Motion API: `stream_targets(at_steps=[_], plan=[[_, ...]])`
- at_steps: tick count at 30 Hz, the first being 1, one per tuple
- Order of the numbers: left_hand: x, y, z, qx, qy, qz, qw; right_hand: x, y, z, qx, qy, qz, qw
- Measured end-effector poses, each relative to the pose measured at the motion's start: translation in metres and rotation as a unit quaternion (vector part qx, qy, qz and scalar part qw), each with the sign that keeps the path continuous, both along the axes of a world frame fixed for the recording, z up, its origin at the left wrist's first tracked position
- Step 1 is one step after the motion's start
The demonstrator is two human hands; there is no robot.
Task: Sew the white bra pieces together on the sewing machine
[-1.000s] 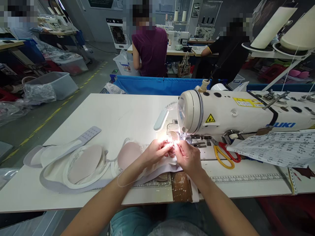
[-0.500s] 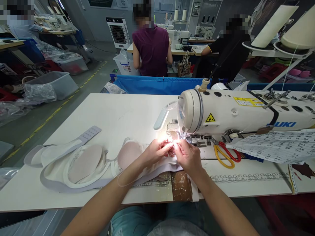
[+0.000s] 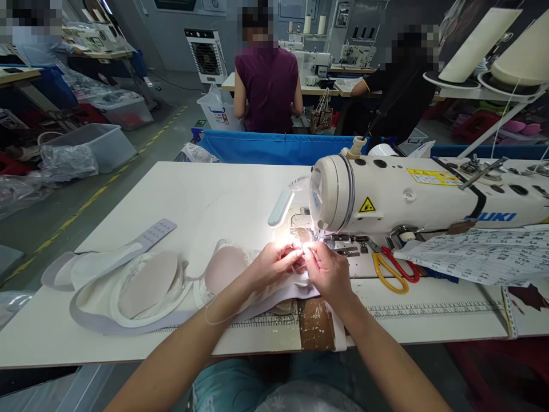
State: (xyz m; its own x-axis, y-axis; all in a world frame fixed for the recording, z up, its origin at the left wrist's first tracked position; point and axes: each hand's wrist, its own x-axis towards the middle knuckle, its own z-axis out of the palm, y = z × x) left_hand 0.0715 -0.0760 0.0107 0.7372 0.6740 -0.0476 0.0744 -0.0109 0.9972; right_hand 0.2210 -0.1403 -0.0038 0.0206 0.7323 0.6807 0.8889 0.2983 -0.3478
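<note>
The bra (image 3: 180, 315) lies on the white table (image 3: 240, 194), spread out from the left side to the two hands. Its pale straps and band lie in soft curves. One pinkish pad (image 3: 149, 284) sits in a cup, and a second pad (image 3: 225, 272) sits nearer the hands. By the near edge runs a ruler strip (image 3: 429, 309). A thin loop of thread (image 3: 206, 315) hangs beside the left forearm.

The left hand (image 3: 272, 264) and the right hand (image 3: 329, 272) meet at the end of the bra. Their fingertips are pinched close together on a small pale bit (image 3: 302, 250). Bright light hides whether it is cloth or thread. The loop could catch on the arm and tug the cloth crooked if the arm pulls back. The small pale bit could slip out, because it is tiny and the glare makes it hard to see.

Just past the hands is the sewing machine (image 3: 386, 197). Fingers could get poked if they slide too near its needle area. Scissors (image 3: 390, 272) with red and yellow handles lie to the right of the right hand. A sleeve or elbow could bump them.

Farther off is a blue cloth (image 3: 261, 149), then a person in purple (image 3: 268, 88) and a person in black (image 3: 401, 91).
</note>
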Motion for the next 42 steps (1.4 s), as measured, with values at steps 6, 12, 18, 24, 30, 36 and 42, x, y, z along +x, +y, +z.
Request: stream_targets(at_steps=[6, 12, 18, 24, 30, 36, 42], plan=[[0.000, -0.001, -0.001, 0.002, -0.005, 0.002, 1.000, 0.000, 0.000, 0.000, 0.002, 0.016, 0.003, 1.000], [0.000, 0.000, -0.003, 0.021, -0.003, -0.001, 1.000, -0.001, -0.001, 0.004, -0.075, 0.115, 0.007, 0.990], [-0.001, 0.000, -0.005, 0.025, -0.001, -0.001, 1.000, -0.001, -0.001, 0.011, -0.162, 0.237, 0.022, 0.958], [-0.002, 0.002, -0.009, 0.071, 0.034, -0.005, 0.997, 0.000, 0.000, 0.013, -0.212, 0.320, 0.048, 0.922], [-0.003, 0.000, -0.003, 0.076, 0.040, -0.004, 0.996, 0.001, -0.001, 0.015, -0.240, 0.354, 0.070, 0.901], [-0.003, 0.000, -0.001, 0.083, 0.043, -0.003, 0.996, 0.002, -0.001, 0.015, -0.235, 0.357, 0.078, 0.901], [-0.002, 0.000, 0.001, 0.080, 0.051, -0.005, 0.995, 0.001, 0.000, 0.014, -0.248, 0.371, 0.083, 0.891]])
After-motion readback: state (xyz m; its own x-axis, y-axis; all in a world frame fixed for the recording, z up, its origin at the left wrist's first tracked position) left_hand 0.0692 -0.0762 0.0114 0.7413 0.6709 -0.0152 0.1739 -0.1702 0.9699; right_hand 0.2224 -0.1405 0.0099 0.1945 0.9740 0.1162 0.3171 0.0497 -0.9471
